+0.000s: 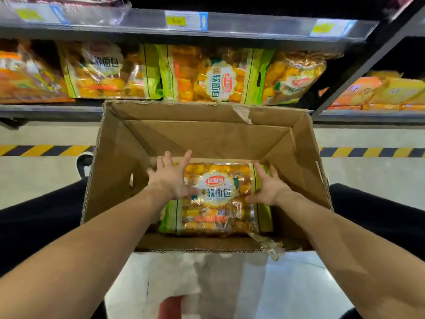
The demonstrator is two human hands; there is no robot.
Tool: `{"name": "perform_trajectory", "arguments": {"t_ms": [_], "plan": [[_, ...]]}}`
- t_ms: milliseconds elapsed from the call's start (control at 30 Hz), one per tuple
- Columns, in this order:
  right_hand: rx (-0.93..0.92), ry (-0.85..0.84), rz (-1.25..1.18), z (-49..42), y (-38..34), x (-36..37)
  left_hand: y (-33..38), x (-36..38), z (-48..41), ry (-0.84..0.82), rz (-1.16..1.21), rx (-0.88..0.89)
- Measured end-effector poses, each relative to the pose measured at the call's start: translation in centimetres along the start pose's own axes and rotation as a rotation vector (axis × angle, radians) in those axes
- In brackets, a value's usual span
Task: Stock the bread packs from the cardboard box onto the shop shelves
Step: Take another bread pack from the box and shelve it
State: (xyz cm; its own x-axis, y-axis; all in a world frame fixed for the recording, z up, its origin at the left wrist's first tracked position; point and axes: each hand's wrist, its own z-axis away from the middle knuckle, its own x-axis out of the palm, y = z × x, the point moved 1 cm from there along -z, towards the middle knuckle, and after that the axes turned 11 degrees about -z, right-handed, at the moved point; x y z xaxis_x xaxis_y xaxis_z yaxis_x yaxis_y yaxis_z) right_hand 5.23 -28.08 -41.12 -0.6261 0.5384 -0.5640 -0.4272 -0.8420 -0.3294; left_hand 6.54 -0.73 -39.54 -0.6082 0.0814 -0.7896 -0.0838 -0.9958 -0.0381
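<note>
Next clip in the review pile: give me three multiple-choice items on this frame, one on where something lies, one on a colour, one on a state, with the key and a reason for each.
1. Where does the bread pack that the hands reach for lie?
A. On the floor
B. Inside the cardboard box
C. On the top shelf

2. What colour are the pack's side strips?
A. Green
B. Blue
C. Black

3. How do the left hand and right hand stand?
A. Both clenched in fists
B. One is out of view
C. Both open, fingers spread, at the pack's two sides

Key: B, the pack lies on the box bottom; A, green bands edge the pack; C, spread fingers flank the pack with no closed grasp.
</note>
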Motion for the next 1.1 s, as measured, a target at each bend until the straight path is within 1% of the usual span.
{"name": "perform_trajectory", "arguments": {"t_ms": [100,200,267,333,400,467,567,700,800,933,1033,1100], "plan": [[0.081,-0.126,-0.006,-2.5,0.7,1.2,0.6,1.3,-1.8,-0.134,-0.021,-0.02],[0.138,-0.204,-0.055,-4.5,1.5,2.7,0.6,3.0,-3.2,-0.296,-0.082,-0.085],[0.149,-0.219,-0.06,-5.5,1.9,3.7,0.2,4.2,-4.2,-0.373,-0.123,-0.108],[0.149,-0.218,-0.076,-6.1,2.2,4.1,-0.2,5.5,-4.8,-0.394,-0.085,-0.074],[0.119,-0.209,-0.101,-6.4,2.5,4.3,-0.2,6.5,-4.9,-0.372,0.064,-0.029],[0.088,-0.197,-0.153,-6.5,2.8,4.5,0.2,7.1,-4.7,-0.354,0.231,-0.027],[0.069,-0.167,-0.205,-5.7,2.5,4.4,0.9,7.2,-3.9,-0.339,0.336,-0.023],[0.004,-0.128,-0.22,-4.0,1.3,3.7,0.6,5.4,-2.2,-0.299,0.336,0.013],[-0.051,-0.054,-0.215,-1.6,-0.1,2.4,0.0,3.4,-0.3,-0.226,0.33,0.022],[-0.139,0.066,-0.224,2.7,-1.7,0.2,-0.7,0.2,3.3,-0.086,0.362,0.024],[-0.219,0.166,-0.252,6.6,-3.0,-1.3,-1.1,-2.5,6.5,0.068,0.358,0.045],[-0.267,0.263,-0.278,9.3,-3.8,-2.4,-1.2,-4.4,8.6,0.162,0.354,0.056]]}}
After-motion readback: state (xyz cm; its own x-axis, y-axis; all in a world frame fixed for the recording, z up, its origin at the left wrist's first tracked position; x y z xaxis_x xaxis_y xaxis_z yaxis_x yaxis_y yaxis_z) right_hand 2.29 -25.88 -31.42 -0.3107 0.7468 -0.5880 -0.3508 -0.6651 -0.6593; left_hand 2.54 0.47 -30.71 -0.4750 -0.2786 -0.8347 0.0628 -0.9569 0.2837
